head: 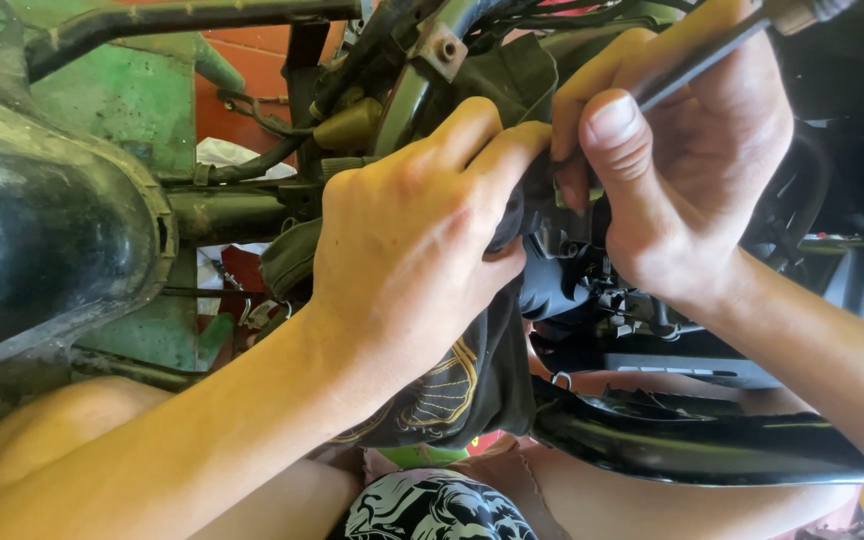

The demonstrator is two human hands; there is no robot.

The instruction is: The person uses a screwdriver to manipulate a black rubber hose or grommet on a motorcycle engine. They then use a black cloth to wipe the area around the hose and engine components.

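The left hand (407, 250) is at centre frame, knuckles toward the camera, fingers curled and closed on a black part (512, 215) of the vehicle frame; the part is mostly hidden behind the fingers. The right hand (687, 170) is just beside it, to the right, thumb tip nearly touching the left index finger. Its fingers are closed on a thin black rod (702, 62), which runs up and to the right to a wooden-coloured handle (792, 12) at the top edge. The rod's lower end is hidden between thumb and fingers, so the contact point cannot be told.

Below both hands sits a black assembly (602, 290) of clips and connectors. A dark cloth (462, 385) with yellow print hangs under the left wrist. A glossy black frame tube (692, 440) crosses the lower right. A dark curved fender (42, 230) fills the left side, with green panel (127, 120) behind it. A brass-coloured fitting (352, 125) sits above the left hand.
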